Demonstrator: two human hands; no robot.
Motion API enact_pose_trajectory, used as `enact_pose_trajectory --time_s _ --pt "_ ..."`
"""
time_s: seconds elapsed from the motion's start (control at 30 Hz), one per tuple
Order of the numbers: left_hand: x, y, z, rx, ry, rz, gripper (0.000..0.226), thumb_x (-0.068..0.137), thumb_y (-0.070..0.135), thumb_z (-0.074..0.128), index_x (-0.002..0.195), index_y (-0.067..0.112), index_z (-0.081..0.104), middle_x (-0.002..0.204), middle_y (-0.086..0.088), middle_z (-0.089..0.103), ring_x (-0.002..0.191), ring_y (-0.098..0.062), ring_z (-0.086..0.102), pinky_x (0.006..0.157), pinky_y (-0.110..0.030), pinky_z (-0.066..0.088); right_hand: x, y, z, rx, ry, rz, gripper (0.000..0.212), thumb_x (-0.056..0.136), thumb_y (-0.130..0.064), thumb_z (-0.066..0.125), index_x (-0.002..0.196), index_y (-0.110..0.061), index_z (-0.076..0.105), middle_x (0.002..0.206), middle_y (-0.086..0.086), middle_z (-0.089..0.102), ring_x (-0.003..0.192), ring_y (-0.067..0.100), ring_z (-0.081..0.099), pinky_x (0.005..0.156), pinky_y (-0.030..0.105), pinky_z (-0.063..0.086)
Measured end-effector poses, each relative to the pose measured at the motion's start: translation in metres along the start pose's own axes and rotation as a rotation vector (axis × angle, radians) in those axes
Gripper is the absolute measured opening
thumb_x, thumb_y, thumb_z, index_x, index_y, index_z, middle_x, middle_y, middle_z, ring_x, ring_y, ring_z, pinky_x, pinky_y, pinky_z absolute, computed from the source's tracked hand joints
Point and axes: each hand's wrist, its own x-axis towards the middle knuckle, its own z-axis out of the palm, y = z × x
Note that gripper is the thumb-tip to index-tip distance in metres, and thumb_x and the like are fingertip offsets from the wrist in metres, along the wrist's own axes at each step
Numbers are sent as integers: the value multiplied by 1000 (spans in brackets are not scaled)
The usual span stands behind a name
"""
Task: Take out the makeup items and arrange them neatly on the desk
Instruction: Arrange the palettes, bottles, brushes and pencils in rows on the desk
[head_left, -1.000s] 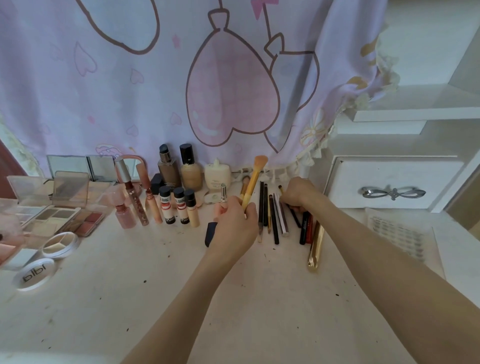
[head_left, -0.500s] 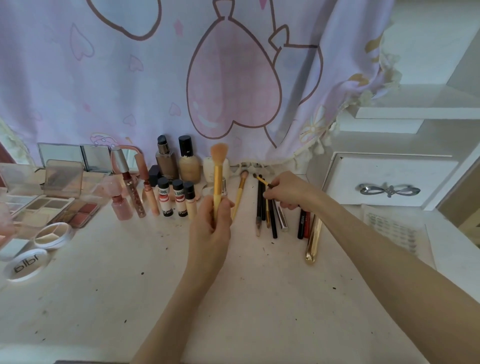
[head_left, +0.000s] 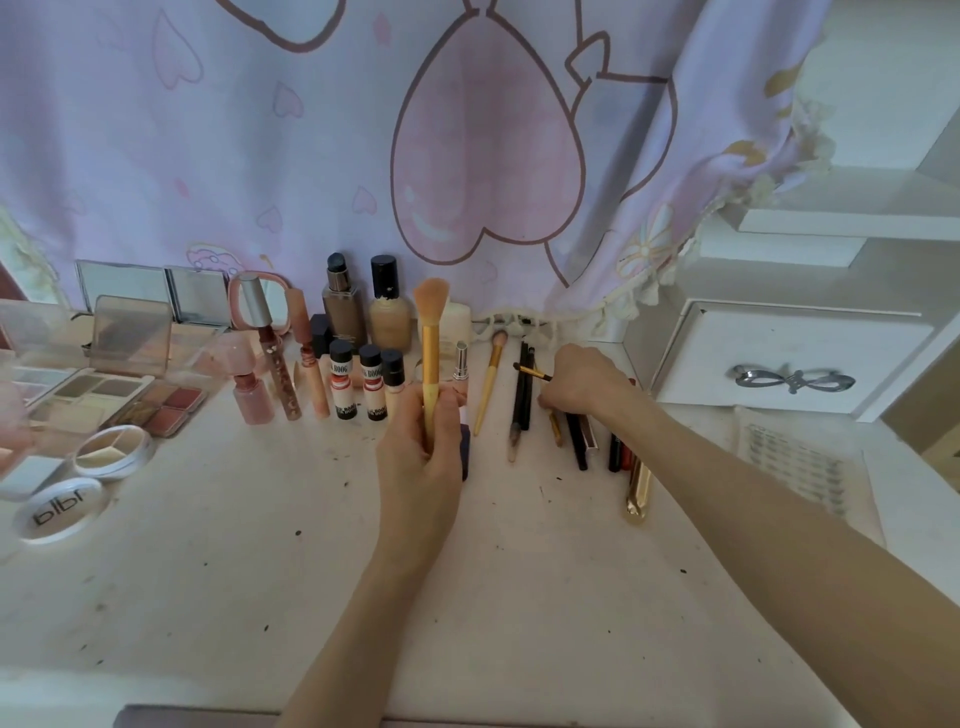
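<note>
yellow brush up, small brush pinched: sorting the tool row

yellow-handled powder brush stands upright in my left hand, peach bristles on top, fingers curled round the lower handle just above the desk. my right hand reaches further back and pinches a small gold-ferruled brush by its handle, dark tip pointing left, held over the row of pencils and liners lying side by side on the desk.

i judge the step in hand to be lining up the brushes and pencils: most items are already out and set in rows, so the task looks well along. a second yellow-handled brush lies flat between my two hands, bristles toward the curtain, and it reads as the start of a brush row. the next move calls for laying the big brush down parallel to it, just beside it, without knocking the silver lipstick or the small red-labelled bottles standing near my left knuckles. the little brush then wants a slot among the pencils, same direction.

both forearms come in from the bottom edge; the left runs nearly straight up the frame with the wrist upright, the right crosses diagonally from the lower right, wrist bent down toward the row. a gold tube lies close under that forearm.
</note>
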Motion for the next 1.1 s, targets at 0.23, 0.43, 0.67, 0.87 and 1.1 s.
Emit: enact_pose_trajectory --time_s 0.23,0.43,0.67,0.87,1.1 --pt "0 1 0 6 19 -26 20 95 29 42 75 27 47 52 11 43 46 -5 37 44 -19 34 1 1 -8 24 30 20 31 80 -12 59 60 -12 35 60 1 39 51 14 38 44 24 27" --pt "0 1 -1 -16 48 -52 23 95 27 42 73 24 44 57 4 40 50 -8 36 46 -20 34 -4 3 -26 531 -13 10 23 86 -22 54 67 -11 47 60 4 58 42 9 51 39 16 34" --pt "0 0 -3 -51 71 -84 23 96 26 43 73 21 45 56 5 37 50 -9 34 45 -23 31 14 -26 -10 729 -46 42 21 86 -11 51 69 -15 40 57 2 34 44 11 29 32 14 21" --pt "5 1 -3 -70 98 -107 25 96 23 43 71 19 43 59 -1 35 56 -19 33 51 -34 30 35 -42 7 521 56 31 13 78 -11 66 75 -9 53 68 4 52 58 18 51 51 26 43" --pt "7 -2 -4 -96 132 -138 23 96 25 42 75 16 47 59 -1 36 56 -19 33 51 -33 31 45 -49 13 302 75 80 19 76 -14 63 67 -13 47 69 1 51 68 21 54 54 26 39"
